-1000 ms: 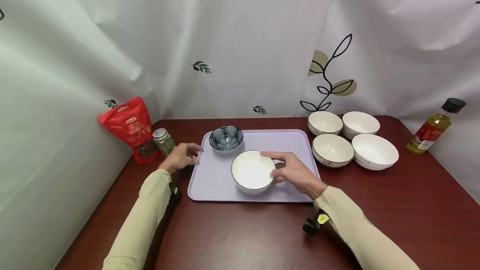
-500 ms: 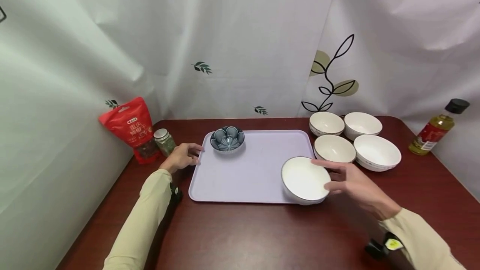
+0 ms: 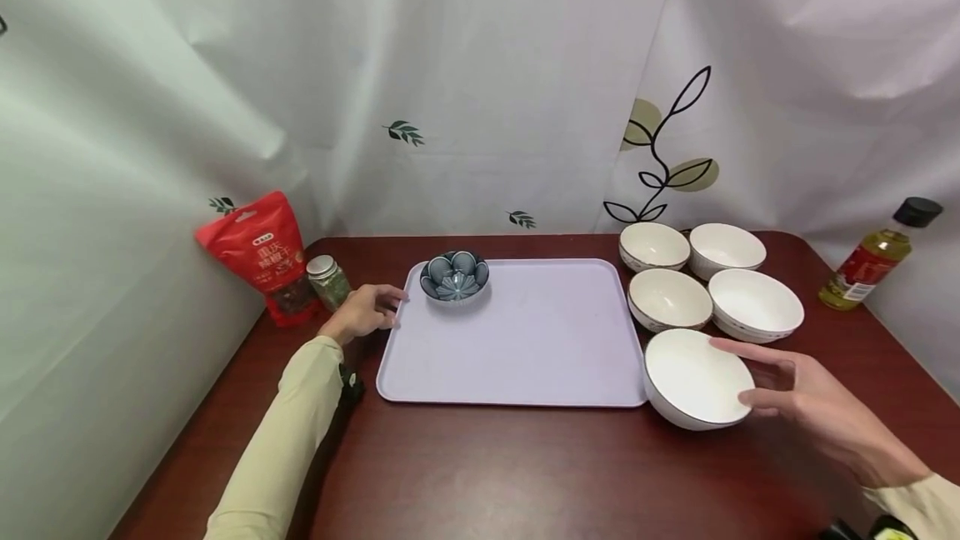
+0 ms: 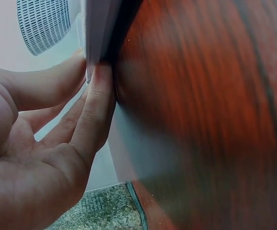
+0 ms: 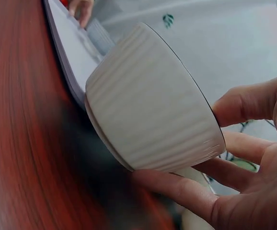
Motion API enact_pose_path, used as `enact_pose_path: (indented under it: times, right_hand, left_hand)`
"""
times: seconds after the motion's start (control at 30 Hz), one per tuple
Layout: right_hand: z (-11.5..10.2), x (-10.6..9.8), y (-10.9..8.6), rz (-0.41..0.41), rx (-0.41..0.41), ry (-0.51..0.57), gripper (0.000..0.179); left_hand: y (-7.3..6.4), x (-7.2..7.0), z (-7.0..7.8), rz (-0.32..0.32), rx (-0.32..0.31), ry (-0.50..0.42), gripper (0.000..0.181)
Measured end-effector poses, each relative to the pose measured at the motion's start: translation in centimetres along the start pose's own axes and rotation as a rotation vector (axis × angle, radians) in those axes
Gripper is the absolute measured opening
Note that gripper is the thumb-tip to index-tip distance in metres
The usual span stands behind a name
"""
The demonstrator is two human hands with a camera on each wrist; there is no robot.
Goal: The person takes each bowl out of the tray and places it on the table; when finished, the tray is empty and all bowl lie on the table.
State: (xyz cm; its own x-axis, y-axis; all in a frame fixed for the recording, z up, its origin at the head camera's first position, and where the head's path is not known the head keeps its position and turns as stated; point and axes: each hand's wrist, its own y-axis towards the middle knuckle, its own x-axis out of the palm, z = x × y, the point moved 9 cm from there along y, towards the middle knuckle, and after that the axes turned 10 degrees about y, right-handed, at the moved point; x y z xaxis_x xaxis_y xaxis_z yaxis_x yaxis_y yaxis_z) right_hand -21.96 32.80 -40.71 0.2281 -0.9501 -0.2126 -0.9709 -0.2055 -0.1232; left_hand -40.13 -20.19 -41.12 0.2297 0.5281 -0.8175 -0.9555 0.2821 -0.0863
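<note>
My right hand (image 3: 810, 402) grips a white bowl (image 3: 697, 377) with a thin dark rim, just off the front right corner of the pale purple tray (image 3: 525, 340). In the right wrist view the bowl's ribbed outer wall (image 5: 153, 100) shows, with the thumb at its rim and fingers along its side and base. At the tray's left edge, my left hand (image 3: 363, 312) pinches the tray rim (image 4: 94, 43), thumb on one face and fingers on the other. A dark blue petal-patterned bowl (image 3: 453, 277) sits in the tray's back left corner.
Several white bowls stand right of the tray, the nearest (image 3: 670, 300) close behind the held one, another (image 3: 755, 304) beside it. An oil bottle (image 3: 870, 261) stands at far right. Left of the tray are a red pouch (image 3: 262, 252) and a glass jar (image 3: 328, 283) against the cloth wall.
My right hand has carried the white bowl rightward from over the middle of the tray to beyond its right edge. The left hand and tray have stayed put.
</note>
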Motion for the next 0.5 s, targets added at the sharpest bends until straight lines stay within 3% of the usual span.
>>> enact_pose_path:
  times: [0.23,0.5]
  right_hand:
    - [1.2,-1.9,-0.7,0.012,-0.034,0.01,0.064]
    - [1.8,-1.9,-0.1,-0.002,-0.01,0.051,0.064]
  left_hand:
    - [0.1,0.0,0.1,0.0,-0.015,0.0,0.046]
    - [0.1,0.1,0.0,-0.015,-0.037,-0.023,0.047]
